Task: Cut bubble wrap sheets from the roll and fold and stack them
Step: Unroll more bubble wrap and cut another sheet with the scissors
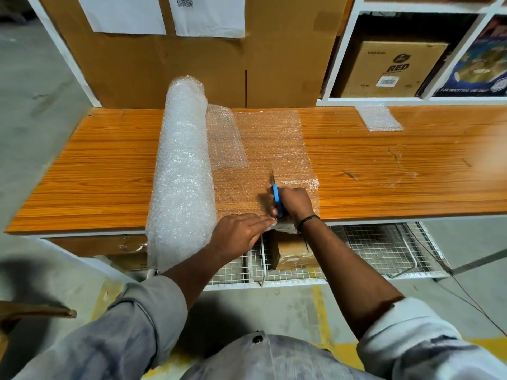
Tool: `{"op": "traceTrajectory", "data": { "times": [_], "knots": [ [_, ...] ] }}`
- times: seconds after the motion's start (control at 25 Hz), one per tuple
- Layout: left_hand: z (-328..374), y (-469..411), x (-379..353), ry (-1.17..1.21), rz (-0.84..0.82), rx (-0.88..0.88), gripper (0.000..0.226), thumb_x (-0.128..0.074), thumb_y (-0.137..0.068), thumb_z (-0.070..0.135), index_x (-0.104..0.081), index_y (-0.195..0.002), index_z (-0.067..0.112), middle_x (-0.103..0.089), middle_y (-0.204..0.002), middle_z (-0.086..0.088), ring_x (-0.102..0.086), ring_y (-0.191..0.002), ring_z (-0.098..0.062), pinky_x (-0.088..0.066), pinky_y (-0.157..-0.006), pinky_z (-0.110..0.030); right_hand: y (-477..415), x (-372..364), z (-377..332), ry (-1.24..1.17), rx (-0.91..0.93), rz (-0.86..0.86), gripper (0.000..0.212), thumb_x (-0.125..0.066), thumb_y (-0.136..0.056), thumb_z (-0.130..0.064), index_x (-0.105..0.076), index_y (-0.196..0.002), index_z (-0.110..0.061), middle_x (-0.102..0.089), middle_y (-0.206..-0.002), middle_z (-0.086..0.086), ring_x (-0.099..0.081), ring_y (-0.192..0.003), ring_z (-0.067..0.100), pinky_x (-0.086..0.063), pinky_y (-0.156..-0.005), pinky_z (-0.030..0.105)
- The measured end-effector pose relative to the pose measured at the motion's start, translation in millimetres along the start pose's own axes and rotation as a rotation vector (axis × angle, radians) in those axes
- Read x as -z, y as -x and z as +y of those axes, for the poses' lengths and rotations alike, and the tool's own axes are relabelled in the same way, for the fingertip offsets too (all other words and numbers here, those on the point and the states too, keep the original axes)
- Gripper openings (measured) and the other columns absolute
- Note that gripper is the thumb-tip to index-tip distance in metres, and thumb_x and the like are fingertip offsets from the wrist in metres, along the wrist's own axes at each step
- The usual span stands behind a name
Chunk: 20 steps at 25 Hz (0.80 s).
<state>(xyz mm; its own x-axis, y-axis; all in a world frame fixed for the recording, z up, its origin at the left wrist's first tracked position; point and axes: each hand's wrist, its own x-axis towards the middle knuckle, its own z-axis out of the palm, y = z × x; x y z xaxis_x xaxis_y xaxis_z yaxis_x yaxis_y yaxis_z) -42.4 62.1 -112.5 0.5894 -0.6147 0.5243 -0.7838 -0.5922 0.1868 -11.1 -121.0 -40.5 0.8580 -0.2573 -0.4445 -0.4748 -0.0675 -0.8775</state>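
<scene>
Gripping blue scissors (276,199) in curled fingers, the right hand (295,203) cuts into the unrolled sheet (274,144) at the front edge of the table (96,174). The left hand (238,235) presses it flat, fingers straight. The roll (182,171) lies alongside, left. Next, I'd say, the blades need a straight run to the far edge.

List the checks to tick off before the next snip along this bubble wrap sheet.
1. Scissors in grip: ok, the right hand holds them, blade pointing away over the sheet.
2. Sheet steadied: ok, the left hand rests straight fingers on its near edge.
3. Left fingers clear of the blade: ok, they lie at the handle end.
4. Sheet flat ahead of the blade: ok.
5. Cut running straight: cannot tell, no cut edge shows in the clear film.
6. Roll clear of the cut: ok, it lies left of the sheet.
</scene>
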Motion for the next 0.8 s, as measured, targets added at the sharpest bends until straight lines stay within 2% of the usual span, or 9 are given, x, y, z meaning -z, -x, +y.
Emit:
{"op": "traceTrajectory", "data": {
  "times": [0.28, 0.52, 0.68, 0.8],
  "knots": [
    [-4, -2, -1, -0.009, 0.036, -0.038, 0.037, -0.078, -0.086, 0.015, -0.075, -0.122, 0.022, -0.076, -0.118, 0.004, -0.075, -0.099, -0.016, -0.063, -0.073, -0.034, -18, -5, -11, 0.053, 0.003, 0.027, 0.018, -0.066, -0.090, -0.011, -0.071, -0.075, -0.002, -0.065, -0.057, 0.014, -0.058, -0.039, 0.022, -0.039, -0.040, 0.020],
    [-10, -3, -3, -0.010, 0.032, -0.052, 0.034, -0.073, -0.088, 0.018, -0.075, -0.122, 0.023, -0.076, -0.118, 0.006, -0.074, -0.099, -0.014, -0.062, -0.070, -0.034, -27, -9, -24, -0.007, 0.014, 0.023, 0.020, -0.068, -0.089, -0.014, -0.073, -0.069, -0.015, -0.065, -0.060, 0.013, -0.058, -0.042, 0.023, -0.041, -0.042, 0.022],
    [-12, -5, -5, 0.015, 0.042, -0.042, 0.028, -0.067, -0.092, 0.021, -0.077, -0.119, 0.021, -0.076, -0.117, 0.005, -0.075, -0.099, -0.015, -0.062, -0.074, -0.034, -36, -12, -33, 0.056, 0.025, 0.042, 0.016, -0.064, -0.089, -0.008, -0.072, -0.076, -0.003, -0.067, -0.066, 0.016, -0.059, -0.044, 0.025, -0.043, -0.041, 0.022],
    [-11, -8, -1, 0.016, 0.054, -0.042, 0.025, -0.064, -0.095, 0.027, -0.078, -0.114, 0.021, -0.077, -0.114, 0.006, -0.074, -0.098, -0.014, -0.061, -0.073, -0.032, -41, -11, -36, 0.094, 0.015, 0.058, 0.016, -0.063, -0.091, -0.009, -0.068, -0.078, -0.001, -0.067, -0.064, 0.014, -0.061, -0.041, 0.022, -0.045, -0.040, 0.022]
  ]
}}
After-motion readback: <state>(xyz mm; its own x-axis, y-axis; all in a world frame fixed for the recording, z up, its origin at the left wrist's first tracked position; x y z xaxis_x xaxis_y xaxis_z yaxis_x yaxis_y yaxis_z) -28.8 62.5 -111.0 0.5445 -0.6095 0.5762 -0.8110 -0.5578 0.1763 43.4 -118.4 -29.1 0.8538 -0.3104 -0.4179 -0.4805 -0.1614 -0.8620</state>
